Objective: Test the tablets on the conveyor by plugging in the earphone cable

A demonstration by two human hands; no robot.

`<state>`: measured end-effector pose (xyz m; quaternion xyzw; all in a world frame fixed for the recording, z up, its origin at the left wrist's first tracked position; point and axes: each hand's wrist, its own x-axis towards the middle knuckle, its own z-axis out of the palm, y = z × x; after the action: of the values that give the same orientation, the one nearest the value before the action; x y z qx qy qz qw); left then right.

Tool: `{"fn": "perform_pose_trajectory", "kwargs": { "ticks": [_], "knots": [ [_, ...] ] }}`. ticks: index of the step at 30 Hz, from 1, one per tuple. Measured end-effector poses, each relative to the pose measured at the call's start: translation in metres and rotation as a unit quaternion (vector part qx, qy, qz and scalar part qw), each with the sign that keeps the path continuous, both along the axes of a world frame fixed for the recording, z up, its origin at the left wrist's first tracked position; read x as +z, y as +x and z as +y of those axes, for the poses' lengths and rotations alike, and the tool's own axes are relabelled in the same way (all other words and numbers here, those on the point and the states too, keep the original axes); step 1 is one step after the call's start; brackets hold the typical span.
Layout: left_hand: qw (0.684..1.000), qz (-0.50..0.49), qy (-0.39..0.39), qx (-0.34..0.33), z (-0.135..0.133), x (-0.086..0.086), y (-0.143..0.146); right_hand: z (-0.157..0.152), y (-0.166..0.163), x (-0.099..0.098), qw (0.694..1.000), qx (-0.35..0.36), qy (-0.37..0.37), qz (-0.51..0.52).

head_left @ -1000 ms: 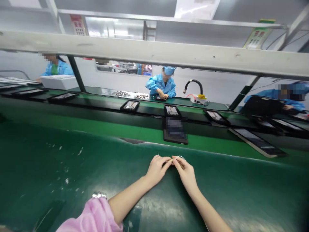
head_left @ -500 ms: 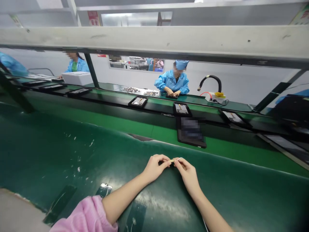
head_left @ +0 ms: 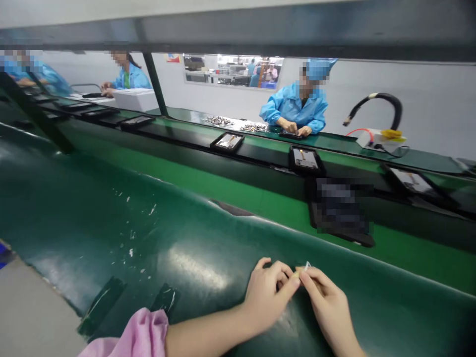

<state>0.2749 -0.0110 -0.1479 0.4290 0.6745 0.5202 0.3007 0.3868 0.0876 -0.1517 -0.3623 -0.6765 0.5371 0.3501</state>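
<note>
My left hand (head_left: pixel 268 293) and my right hand (head_left: pixel 328 301) meet fingertip to fingertip over the dark green mat (head_left: pixel 156 243). Both pinch a tiny pale part (head_left: pixel 302 269), a small yellowish bit with a thin white end; what it is I cannot make out. My left forearm is bare, with a pink sleeve (head_left: pixel 132 337) at the bottom edge.
A green conveyor belt (head_left: pixel 223 186) runs across beyond the mat, carrying several black trays (head_left: pixel 227 142) and a dark tablet (head_left: pixel 340 210). A person in blue (head_left: pixel 297 106) works opposite, others at far left. A white box (head_left: pixel 136 99) and a black hose (head_left: pixel 377 106) stand behind.
The view has swung left and down, so my hands now sit lower and further right in the picture. Both stay pinched together on the small part.
</note>
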Motion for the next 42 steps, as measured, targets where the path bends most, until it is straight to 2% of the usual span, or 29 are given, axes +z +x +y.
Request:
{"fn": "perform_pose_trajectory", "kwargs": {
  "ticks": [3, 6, 11, 18, 26, 30, 37, 42],
  "knots": [
    [1.000, 0.007, -0.009, -0.001, 0.000, 0.000, 0.000, 0.001, 0.001, -0.002, 0.999, 0.015, 0.042, 0.019],
    [1.000, 0.024, -0.010, -0.012, -0.001, 0.003, 0.000, 0.000, 0.003, -0.002, 0.997, 0.039, 0.050, 0.033],
    [0.998, 0.045, -0.017, -0.043, -0.004, 0.007, -0.004, -0.004, 0.002, 0.001, 0.998, 0.050, 0.021, 0.044],
    [0.998, 0.040, -0.013, -0.046, -0.006, 0.006, -0.008, -0.008, -0.007, -0.003, 0.991, 0.084, -0.050, 0.091],
    [0.996, 0.085, 0.000, -0.026, -0.008, 0.002, -0.016, -0.012, -0.017, -0.009, 0.988, 0.091, -0.058, 0.113],
    [0.995, 0.093, 0.006, -0.042, -0.009, 0.004, -0.017, -0.015, -0.021, -0.011, 0.988, 0.076, -0.055, 0.119],
    [0.992, 0.102, -0.066, -0.015, -0.008, 0.011, -0.020, -0.016, -0.021, -0.008, 0.995, 0.054, -0.029, 0.072],
    [0.990, 0.093, -0.109, -0.012, -0.006, 0.013, -0.021, -0.017, -0.018, -0.003, 0.996, 0.041, -0.043, 0.073]
  ]
}}
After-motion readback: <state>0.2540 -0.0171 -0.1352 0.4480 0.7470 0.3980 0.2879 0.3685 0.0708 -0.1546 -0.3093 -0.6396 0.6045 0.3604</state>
